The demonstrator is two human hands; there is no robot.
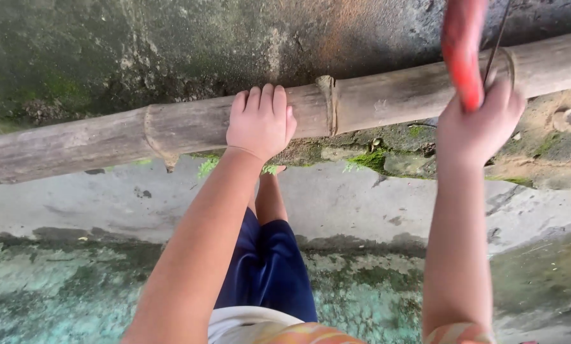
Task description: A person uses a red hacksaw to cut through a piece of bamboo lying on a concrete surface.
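Bamboo pole [394,99] lies across the frame, running from 9 o'clock low to 3 o'clock high, resting along the foot of a dark mossy wall [171,44]. Two ringed nodes show on it; one sits near centre.

Left hand [260,121]: palm down on the pole, fingers curled over its top, gripping it just left of the centre node.

Right hand [479,124]: at 2 o'clock, clenched round a red handle [462,54] that rises out of frame, blurred. Thin dark strip beside the handle; can't tell what it is. Hand is in front of the pole; contact with the pole not clear.

Below the pole: patches of green moss [368,159], then a grey concrete floor [362,204], wet and greenish toward 6 o'clock. Dark blue shorts [266,267] and one leg at 6 o'clock.
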